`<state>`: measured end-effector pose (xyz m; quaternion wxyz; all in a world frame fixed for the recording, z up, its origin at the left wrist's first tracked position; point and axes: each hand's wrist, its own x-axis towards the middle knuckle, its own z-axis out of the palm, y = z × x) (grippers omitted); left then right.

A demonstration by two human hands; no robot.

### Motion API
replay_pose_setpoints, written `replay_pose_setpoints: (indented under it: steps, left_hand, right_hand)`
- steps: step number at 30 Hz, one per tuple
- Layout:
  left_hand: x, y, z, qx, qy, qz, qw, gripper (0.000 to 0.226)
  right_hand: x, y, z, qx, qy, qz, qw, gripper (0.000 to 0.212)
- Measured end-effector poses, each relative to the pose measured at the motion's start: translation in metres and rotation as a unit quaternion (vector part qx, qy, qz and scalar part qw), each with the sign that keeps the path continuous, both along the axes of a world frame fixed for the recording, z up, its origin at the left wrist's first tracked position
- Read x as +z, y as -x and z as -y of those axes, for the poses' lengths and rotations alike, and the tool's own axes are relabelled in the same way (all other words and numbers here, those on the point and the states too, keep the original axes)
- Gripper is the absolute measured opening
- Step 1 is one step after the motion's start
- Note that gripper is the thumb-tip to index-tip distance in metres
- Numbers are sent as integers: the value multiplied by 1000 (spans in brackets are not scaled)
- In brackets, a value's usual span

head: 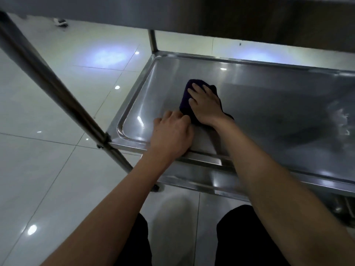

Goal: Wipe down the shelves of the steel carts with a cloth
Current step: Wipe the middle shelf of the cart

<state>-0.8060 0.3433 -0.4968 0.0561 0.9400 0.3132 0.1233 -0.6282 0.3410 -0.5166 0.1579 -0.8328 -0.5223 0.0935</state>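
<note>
Step in hand, as I judge it: wiping the lower shelf [269,96], left end. My right hand [206,104] lies flat, fingers extended, pressing the dark cloth [185,104] onto the steel. My left hand [172,135], fingers curled, touches the cloth's near edge; a grip I cannot confirm. Next move calls for sweeping rightward across the unwiped span. Cart post [57,93] at left; tiled floor [48,169] beneath.

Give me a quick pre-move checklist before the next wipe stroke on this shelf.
1. Cloth flat on shelf: ok.
2. Right hand presses on cloth, fingers spread: ok.
3. Left hand at the cloth's near edge; whether it grips the cloth: cannot tell.
4. Path to the right along the shelf free of items: ok.
5. Headroom under upper shelf: ok.
6. Shelf's left end already clean: cannot tell.
</note>
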Motion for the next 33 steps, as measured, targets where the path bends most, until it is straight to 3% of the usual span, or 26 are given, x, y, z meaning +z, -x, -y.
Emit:
replay_pose_setpoints:
  steps: [8, 16, 28, 33]
  left_hand:
    - [-2, -64, 51, -67, 38, 2, 997, 31]
    - [-3, -92, 76, -62, 32, -10, 998, 30]
    - [-5, -67, 54, -105, 64, 38, 992, 29]
    - [-1, -16, 7, -43, 19, 41, 998, 31]
  right_hand:
    - [0, -76, 118, -107, 18, 30, 994, 49]
    - [-1, -127, 208, -177, 30, 42, 983, 49]
    - [1, -89, 158, -181, 53, 39, 981, 53]
    - [1, -58, 103, -146, 14, 21, 989, 54]
